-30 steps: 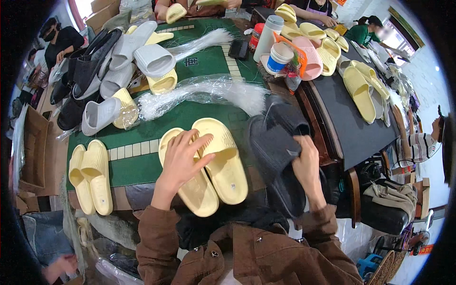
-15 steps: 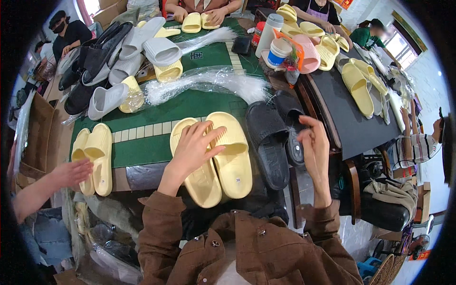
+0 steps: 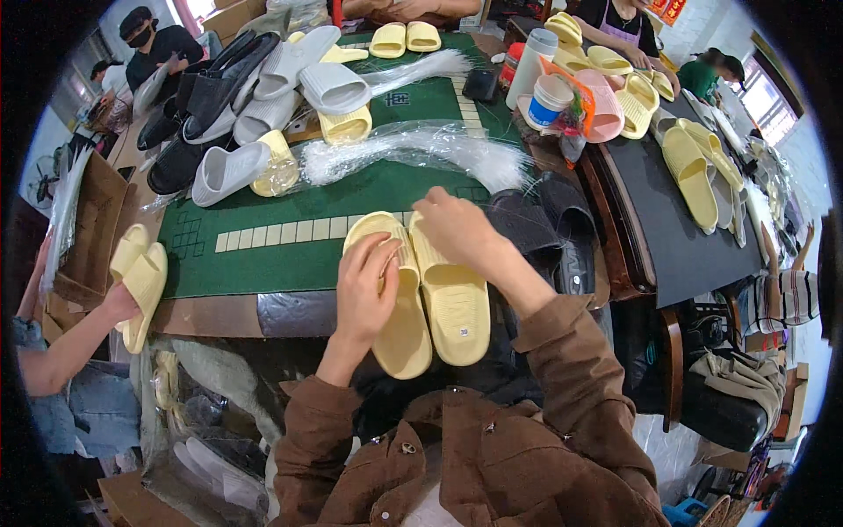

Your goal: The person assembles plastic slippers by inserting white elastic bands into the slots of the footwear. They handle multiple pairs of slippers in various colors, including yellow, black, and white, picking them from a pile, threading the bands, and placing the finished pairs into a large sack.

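Note:
A pair of pale yellow slippers lies side by side at the near edge of the green mat (image 3: 263,263). My left hand (image 3: 367,285) lies over the strap of the left yellow slipper (image 3: 406,338), fingers curled on it. My right hand (image 3: 457,230) grips the far end of the right yellow slipper (image 3: 457,307). The two slippers touch along their inner sides, and their heels hang over the table's front edge toward me.
Black slippers (image 3: 537,230) lie just right of my right hand. Clear plastic bags (image 3: 413,151) cross the mat; grey, black and yellow slippers (image 3: 263,97) pile behind. A co-worker's hand holds another yellow pair (image 3: 140,281) at the left edge. Cups (image 3: 549,98) and more slippers (image 3: 689,167) stand right.
My right hand has left the black slippers and come over onto the right yellow slipper. A co-worker's hand has taken hold of the yellow pair at the left edge.

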The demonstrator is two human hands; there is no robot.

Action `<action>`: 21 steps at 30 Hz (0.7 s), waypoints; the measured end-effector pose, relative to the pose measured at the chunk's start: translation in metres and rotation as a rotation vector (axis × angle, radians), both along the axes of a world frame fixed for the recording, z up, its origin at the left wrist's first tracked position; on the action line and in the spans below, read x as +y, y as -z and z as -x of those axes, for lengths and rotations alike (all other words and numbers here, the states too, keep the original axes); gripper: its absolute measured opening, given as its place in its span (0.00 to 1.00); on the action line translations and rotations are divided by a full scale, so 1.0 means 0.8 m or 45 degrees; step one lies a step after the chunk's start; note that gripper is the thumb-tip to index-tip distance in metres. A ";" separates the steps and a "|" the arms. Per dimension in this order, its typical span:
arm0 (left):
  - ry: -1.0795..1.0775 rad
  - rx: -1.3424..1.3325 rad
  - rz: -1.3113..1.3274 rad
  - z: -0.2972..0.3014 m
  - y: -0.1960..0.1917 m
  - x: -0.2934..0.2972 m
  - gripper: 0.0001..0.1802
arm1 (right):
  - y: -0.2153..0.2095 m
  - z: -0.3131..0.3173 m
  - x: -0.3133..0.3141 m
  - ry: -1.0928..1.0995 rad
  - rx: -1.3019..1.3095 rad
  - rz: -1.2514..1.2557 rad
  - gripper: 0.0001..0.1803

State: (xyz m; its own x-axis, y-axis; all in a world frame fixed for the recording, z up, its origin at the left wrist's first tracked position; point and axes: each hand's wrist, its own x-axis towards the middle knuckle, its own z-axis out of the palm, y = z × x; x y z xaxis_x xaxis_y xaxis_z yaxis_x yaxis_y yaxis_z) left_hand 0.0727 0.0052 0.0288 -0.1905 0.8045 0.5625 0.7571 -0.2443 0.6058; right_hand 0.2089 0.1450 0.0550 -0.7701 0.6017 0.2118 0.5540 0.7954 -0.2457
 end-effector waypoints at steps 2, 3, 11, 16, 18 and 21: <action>-0.011 -0.180 -0.020 -0.005 0.015 0.005 0.11 | 0.019 0.024 -0.003 -0.013 -0.020 -0.096 0.13; -0.061 -0.229 -0.089 -0.004 0.017 0.005 0.11 | 0.027 0.031 -0.003 -0.014 -0.059 -0.101 0.13; -0.151 -0.178 0.058 0.011 0.000 0.031 0.16 | 0.040 0.040 0.003 0.037 0.098 0.057 0.10; -0.180 0.120 0.168 0.022 0.003 0.061 0.18 | 0.031 0.040 -0.007 0.092 0.555 0.235 0.08; -0.127 0.084 0.304 0.024 0.002 0.071 0.14 | 0.031 0.042 -0.008 0.045 0.662 0.122 0.07; -0.181 0.192 0.181 0.020 -0.001 0.078 0.11 | 0.033 0.041 -0.006 0.036 0.676 0.040 0.05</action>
